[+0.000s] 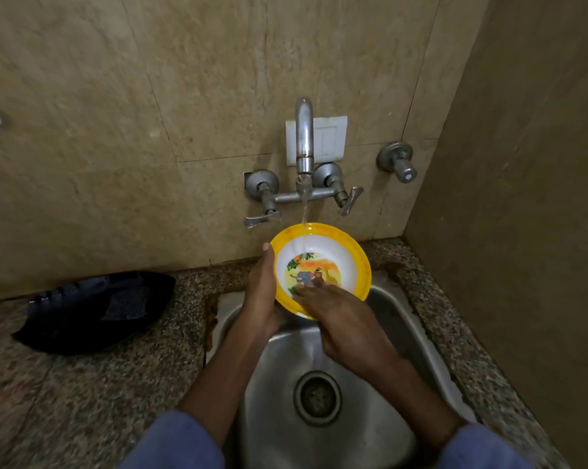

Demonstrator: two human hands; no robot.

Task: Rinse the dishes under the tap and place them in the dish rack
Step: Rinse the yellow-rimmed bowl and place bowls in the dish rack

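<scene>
A yellow-rimmed bowl (pixel 333 262) with a cartoon animal picture inside is tilted toward me over the steel sink (pixel 384 319). Water runs from the tap (pixel 304 137) onto the bowl's upper inside. My left hand (pixel 262 292) grips the bowl's left rim, thumb along the edge. My right hand (pixel 346 319) reaches over the lower rim, its fingers lying on the picture inside the bowl.
A dark blue-black cloth or bag (pixel 96 309) lies on the speckled granite counter (pixel 99 394) left of the sink. Two lever handles (pixel 262 220) flank the tap, with another valve (pixel 397 160) at the right. A side wall (pixel 523 198) closes the right. The drain (pixel 318 397) is open.
</scene>
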